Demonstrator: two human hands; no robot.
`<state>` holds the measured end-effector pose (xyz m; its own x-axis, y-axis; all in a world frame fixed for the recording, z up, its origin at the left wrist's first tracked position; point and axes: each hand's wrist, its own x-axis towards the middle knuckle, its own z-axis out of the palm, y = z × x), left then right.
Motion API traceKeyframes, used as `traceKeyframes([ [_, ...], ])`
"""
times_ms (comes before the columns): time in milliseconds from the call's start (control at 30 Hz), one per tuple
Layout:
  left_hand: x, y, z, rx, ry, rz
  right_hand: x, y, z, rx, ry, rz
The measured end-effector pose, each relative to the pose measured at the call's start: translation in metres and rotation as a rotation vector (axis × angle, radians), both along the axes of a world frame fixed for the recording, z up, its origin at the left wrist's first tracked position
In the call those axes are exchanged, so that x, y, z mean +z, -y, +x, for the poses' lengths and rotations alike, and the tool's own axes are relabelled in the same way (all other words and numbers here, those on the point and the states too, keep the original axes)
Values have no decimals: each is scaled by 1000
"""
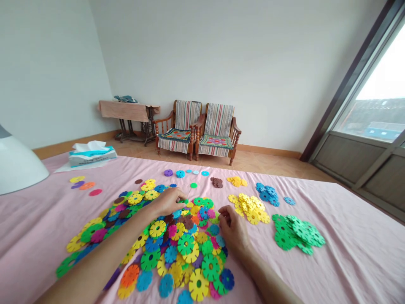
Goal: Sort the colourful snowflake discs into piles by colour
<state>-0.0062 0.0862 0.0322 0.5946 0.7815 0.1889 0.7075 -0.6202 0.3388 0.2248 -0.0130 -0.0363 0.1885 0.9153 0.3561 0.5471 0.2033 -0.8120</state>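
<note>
1. A broad heap of flower-shaped plastic discs (185, 244) spreads nearest, thin and flat, with notched rims and, on many, a round centre hole; its loose edge spills over a creased pink cloth (354, 253).
2. The right hand (233, 227) sits at the heap's right edge, fingers curled inward; whether it pinches a disc I cannot tell.
3. The left hand (171, 200) reaches over the heap's far part, fingers bent down among the discs; its grasp is hidden.
4. To the right, past a strip of cloth, lie overlapping green discs (295, 233), then yellow discs (251, 207) near the right hand, and blue discs (267, 194).
5. Farther up are small brown discs (217, 182) and orange-yellow discs (237, 181), well inside the cloth's far edge.
6. At far left stands a soft tissue pack (93, 157).
7. Beyond, two wooden armchairs (220, 116) wear striped woven covers.
</note>
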Motion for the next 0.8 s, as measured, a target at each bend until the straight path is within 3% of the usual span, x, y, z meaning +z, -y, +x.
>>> traceKeyframes([
  [333, 2, 13, 10, 73, -103, 157, 2, -1, 0, -6, 25, -16],
  [600, -3, 6, 6, 187, -33, 271, 3, -3, -1, -3, -1, -6],
  [667, 1, 12, 12, 165, 56, 210, 10, 0, -1, -8, -23, -6],
  [800, 11, 36, 36, 56, 335, -78, 24, 10, -5, 31, -96, 70],
])
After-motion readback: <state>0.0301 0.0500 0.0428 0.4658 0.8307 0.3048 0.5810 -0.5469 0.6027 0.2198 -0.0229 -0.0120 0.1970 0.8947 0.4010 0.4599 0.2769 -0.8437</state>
